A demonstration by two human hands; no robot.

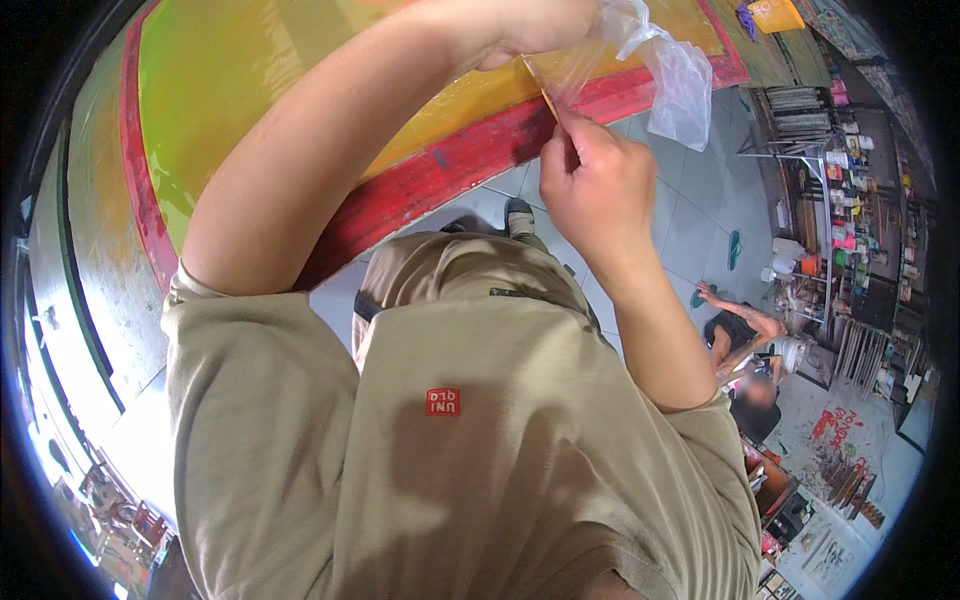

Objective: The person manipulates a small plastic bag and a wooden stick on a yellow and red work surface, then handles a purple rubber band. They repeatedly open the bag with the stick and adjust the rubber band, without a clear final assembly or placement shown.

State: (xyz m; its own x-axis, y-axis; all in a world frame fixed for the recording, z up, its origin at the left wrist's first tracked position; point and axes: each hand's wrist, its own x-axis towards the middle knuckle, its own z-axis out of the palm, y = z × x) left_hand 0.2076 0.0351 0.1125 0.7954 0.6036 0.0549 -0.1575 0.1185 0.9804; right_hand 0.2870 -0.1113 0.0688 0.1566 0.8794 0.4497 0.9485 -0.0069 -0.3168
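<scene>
My left hand (548,28) is at the top edge of the view, its arm reaching over a red-framed screen (430,170) with yellow-green mesh. Its fingers are closed at a bunched, clear plastic sheet (682,92), which hangs down past the frame's right part; the fingertips are partly hidden. Just below, my right hand (603,172) is a fist with thumb and forefinger pinched on the lower end of a thin yellowish strip (541,84). The strip slants up toward my left hand, with clear plastic stretched beside it. What exactly the strip is I cannot tell.
The screen lies on a table (88,200). Another person (745,335) sits low on the tiled floor at right, near green slippers (734,250). Shelves of containers (845,210) line the right side. A yellow-orange piece (776,15) lies at the upper right.
</scene>
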